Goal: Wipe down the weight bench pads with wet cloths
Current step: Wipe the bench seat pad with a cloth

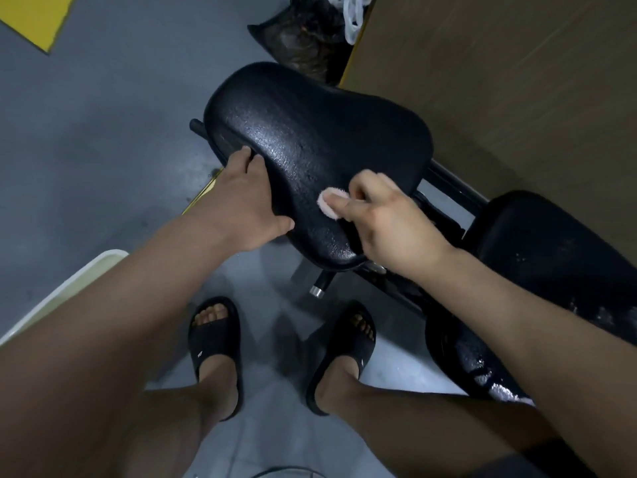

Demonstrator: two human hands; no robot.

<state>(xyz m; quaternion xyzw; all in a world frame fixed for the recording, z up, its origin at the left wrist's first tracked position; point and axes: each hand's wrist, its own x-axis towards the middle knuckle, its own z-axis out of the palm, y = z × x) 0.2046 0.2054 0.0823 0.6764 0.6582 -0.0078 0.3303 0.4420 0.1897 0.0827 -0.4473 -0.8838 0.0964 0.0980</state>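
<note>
The grey floor [103, 132] fills the view. Over it, the black seat pad [310, 132] lies with its long axis running away from the person, broad end far and narrow end near, its top shining wet. The back pad [537, 243] extends off to the right, also glistening, joined by the black frame [448, 181]. The left grip [244, 205] clasps the seat pad's left edge, fingers curled round the rim, thumb on top. The right grip [389, 219] pinches a small pink cloth [329, 203] and presses it on the pad's near half. Black sandals [213, 343] stand below.
</note>
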